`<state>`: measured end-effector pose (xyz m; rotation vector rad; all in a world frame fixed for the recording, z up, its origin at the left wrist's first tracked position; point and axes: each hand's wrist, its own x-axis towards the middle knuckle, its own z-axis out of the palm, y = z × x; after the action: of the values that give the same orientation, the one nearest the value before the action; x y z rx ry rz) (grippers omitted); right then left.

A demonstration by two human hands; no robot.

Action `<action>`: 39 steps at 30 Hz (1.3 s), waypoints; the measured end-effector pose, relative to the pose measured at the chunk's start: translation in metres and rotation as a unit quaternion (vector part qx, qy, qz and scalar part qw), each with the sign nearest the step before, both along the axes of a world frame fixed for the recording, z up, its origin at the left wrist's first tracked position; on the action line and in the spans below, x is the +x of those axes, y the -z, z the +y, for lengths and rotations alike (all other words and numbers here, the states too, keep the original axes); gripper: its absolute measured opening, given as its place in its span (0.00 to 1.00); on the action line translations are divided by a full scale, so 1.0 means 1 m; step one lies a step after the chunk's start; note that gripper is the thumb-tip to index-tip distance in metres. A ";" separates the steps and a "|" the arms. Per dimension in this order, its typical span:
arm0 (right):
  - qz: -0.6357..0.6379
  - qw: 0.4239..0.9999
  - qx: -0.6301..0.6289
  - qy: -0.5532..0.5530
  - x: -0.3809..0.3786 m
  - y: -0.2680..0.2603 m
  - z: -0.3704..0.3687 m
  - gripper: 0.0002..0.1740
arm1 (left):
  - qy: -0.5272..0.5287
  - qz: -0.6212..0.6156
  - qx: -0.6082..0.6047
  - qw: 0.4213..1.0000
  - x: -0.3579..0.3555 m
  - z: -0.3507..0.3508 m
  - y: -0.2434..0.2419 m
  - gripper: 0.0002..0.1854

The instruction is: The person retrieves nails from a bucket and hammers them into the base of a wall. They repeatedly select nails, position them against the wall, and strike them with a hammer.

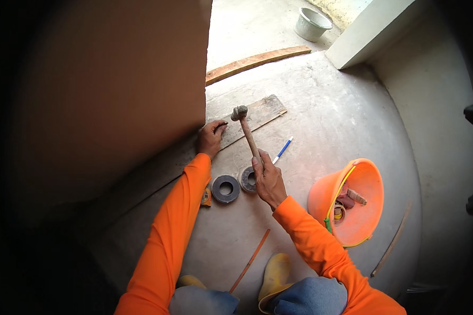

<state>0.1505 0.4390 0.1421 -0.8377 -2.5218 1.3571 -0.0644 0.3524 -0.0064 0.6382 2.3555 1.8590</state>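
Note:
My right hand [269, 179] grips the wooden handle of a hammer [249, 136], its head raised above a wooden plank [266, 110] on the floor. Beside the wall corner, my left hand [211, 138] pinches a small dark object [222, 125] over the plank; it may be a nail, but it is too small to tell. Two rolls of dark tape [225, 189] lie between my forearms, the second partly behind my right hand. A tape measure [206, 198] is partly covered by my left sleeve. A blue and white pen [283, 150] rests beyond my right hand.
An orange bucket [319, 193] with several items inside stands at the right. Thin sticks [250, 260] lie near my yellow boots [276, 271] and by the right wall. A wooden beam [260, 63] crosses the doorway, with a grey bucket [311, 25] beyond. A wall [142, 78] borders the left.

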 end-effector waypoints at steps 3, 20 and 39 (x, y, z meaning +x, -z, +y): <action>0.002 1.000 0.011 0.005 -0.003 0.006 0.000 0.26 | 0.001 -0.003 0.008 1.000 0.000 0.002 0.001 0.09; -0.011 0.999 0.032 -0.026 -0.015 0.005 -0.004 0.25 | 0.022 0.019 0.014 0.999 0.000 -0.004 0.003 0.08; -0.063 0.998 -0.025 0.002 0.005 0.002 -0.001 0.23 | 0.012 0.173 -0.105 0.979 0.027 -0.041 -0.023 0.34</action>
<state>0.1558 0.4377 0.1401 -0.9673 -2.5872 1.4139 -0.0374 0.3114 0.0171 1.0289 2.6896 1.5636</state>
